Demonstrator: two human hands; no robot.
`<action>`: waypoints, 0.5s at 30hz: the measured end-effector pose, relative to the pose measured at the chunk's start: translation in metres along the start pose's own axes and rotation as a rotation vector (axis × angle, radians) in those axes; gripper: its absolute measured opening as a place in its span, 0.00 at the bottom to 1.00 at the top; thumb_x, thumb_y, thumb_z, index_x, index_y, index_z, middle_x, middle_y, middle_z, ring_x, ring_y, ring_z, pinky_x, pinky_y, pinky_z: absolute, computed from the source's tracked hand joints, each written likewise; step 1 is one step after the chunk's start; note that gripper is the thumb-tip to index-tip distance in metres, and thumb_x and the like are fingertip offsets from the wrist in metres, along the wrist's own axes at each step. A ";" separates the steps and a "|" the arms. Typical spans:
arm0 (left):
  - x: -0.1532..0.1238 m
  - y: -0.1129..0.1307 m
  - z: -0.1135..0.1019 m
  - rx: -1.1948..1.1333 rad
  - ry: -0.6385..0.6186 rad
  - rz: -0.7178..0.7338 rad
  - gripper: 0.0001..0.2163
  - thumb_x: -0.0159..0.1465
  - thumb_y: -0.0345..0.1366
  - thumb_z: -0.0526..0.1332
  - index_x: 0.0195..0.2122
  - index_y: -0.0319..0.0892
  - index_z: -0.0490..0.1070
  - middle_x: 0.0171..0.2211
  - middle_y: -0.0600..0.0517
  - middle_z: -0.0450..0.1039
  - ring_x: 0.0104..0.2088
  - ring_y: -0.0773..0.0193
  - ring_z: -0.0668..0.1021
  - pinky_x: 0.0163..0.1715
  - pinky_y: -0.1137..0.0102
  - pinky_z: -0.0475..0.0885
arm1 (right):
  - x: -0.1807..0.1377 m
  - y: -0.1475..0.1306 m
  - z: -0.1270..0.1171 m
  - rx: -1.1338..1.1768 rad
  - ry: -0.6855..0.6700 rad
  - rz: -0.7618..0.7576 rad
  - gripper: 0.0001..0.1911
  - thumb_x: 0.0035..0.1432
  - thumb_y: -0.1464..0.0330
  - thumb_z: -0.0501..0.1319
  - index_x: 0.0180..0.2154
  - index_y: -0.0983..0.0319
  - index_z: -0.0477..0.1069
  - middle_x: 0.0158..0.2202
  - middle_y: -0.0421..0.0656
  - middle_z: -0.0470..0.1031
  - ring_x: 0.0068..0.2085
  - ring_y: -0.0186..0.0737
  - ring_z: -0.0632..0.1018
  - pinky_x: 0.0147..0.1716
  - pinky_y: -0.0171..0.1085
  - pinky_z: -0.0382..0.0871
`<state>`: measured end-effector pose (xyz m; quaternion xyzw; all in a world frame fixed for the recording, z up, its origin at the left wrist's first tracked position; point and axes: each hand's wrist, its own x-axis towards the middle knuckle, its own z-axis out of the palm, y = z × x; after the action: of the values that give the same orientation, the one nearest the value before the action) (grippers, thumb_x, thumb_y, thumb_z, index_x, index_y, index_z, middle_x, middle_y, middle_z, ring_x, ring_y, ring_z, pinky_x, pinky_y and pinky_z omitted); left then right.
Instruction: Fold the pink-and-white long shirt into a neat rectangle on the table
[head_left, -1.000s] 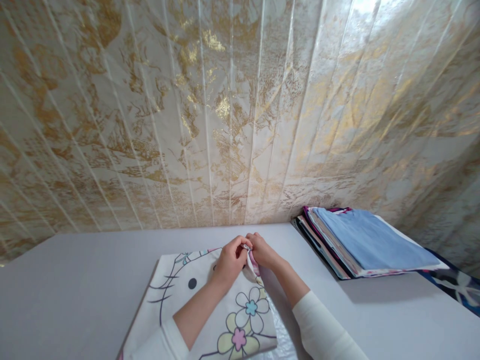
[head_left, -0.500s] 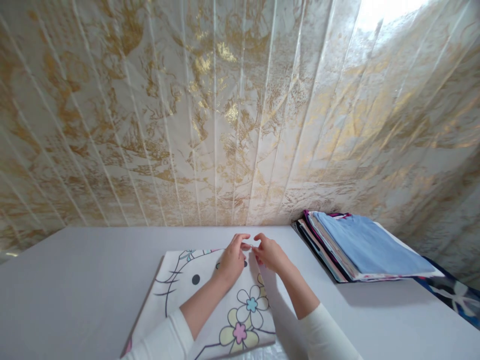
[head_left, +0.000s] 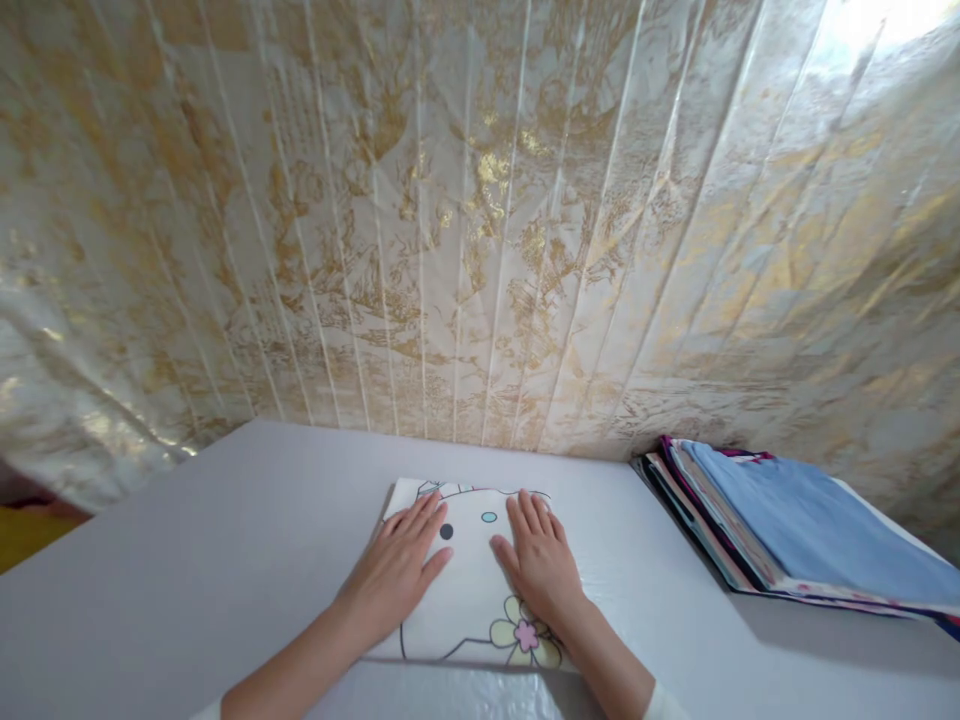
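A folded white cloth (head_left: 472, 590) lies on the white table in front of me, printed with a cartoon face in black lines and a yellow-petalled flower with a pink centre. My left hand (head_left: 405, 555) rests flat on its left part, beside the black dot. On the right part lies my right hand (head_left: 538, 550), palm down, its fingers pointing to the far edge near the blue oval. Both hands are open and hold nothing. What is under the palms is hidden.
A stack of folded fabrics, topped by a light blue one (head_left: 817, 520), stands on the right of the table (head_left: 225, 560). Behind the table hangs a shiny gold-and-white sheet (head_left: 480, 250). Something yellow (head_left: 34, 525) shows beyond the left edge.
My hands have gone from pinching near the cloth's far right corner to lying flat and apart on it. The cloth is now folded narrower. The view has shifted left.
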<state>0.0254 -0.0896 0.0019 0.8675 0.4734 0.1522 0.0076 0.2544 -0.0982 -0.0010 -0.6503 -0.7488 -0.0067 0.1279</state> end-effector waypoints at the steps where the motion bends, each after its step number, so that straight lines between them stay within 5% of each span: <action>1: -0.004 -0.009 -0.001 0.004 0.001 -0.025 0.25 0.71 0.47 0.45 0.65 0.42 0.55 0.66 0.46 0.51 0.66 0.57 0.56 0.61 0.59 0.56 | -0.001 0.001 0.000 -0.019 -0.012 0.018 0.32 0.65 0.56 0.50 0.64 0.68 0.56 0.67 0.53 0.50 0.67 0.53 0.52 0.62 0.51 0.48; 8: -0.036 -0.044 -0.015 0.004 -0.026 -0.202 0.24 0.70 0.41 0.43 0.65 0.40 0.55 0.66 0.46 0.53 0.65 0.58 0.58 0.60 0.59 0.56 | -0.003 0.002 -0.009 -0.074 -0.053 0.056 0.31 0.66 0.56 0.48 0.64 0.67 0.56 0.67 0.52 0.49 0.67 0.52 0.51 0.62 0.49 0.48; 15: -0.068 -0.034 -0.036 -0.049 0.088 -0.315 0.22 0.67 0.40 0.45 0.59 0.40 0.62 0.62 0.42 0.60 0.62 0.53 0.62 0.57 0.55 0.61 | -0.030 -0.020 -0.014 -0.101 -0.067 0.003 0.33 0.66 0.53 0.46 0.65 0.64 0.52 0.69 0.47 0.43 0.68 0.49 0.46 0.63 0.49 0.45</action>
<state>-0.0462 -0.1318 0.0136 0.7746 0.5996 0.1984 0.0319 0.2414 -0.1333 0.0095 -0.6567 -0.7506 -0.0227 0.0696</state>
